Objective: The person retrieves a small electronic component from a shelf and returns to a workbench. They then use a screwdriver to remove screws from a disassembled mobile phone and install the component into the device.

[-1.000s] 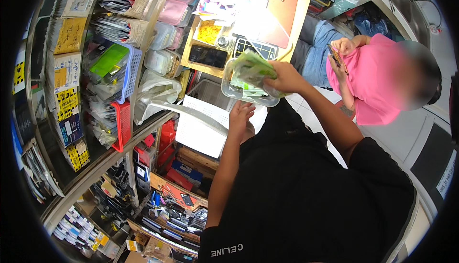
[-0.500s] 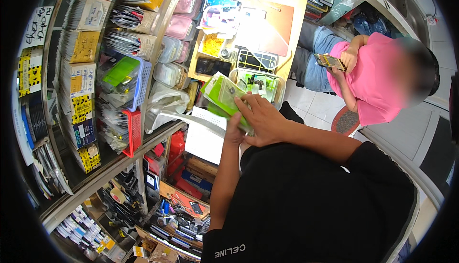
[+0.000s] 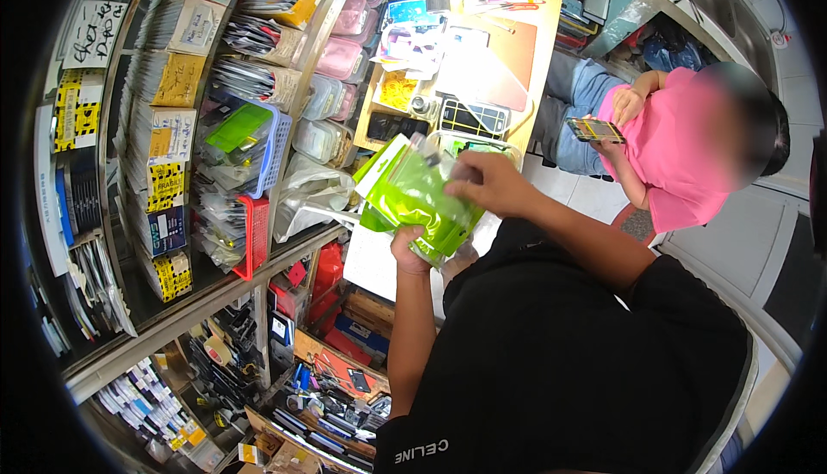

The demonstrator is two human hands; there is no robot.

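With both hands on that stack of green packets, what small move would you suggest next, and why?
Probably lift the front packet aside with the right hand. The left hand grips the green packets from below, and the right hand's fingers rest at their upper edge, where the clear sleeves fan open.

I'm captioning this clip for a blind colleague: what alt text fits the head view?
Seen from above, a person's left hand and right hand hold a stack of green plastic packets in a crowded shop. Shelves of packaged goods fill the left, and a seated person in pink holds a phone at right.
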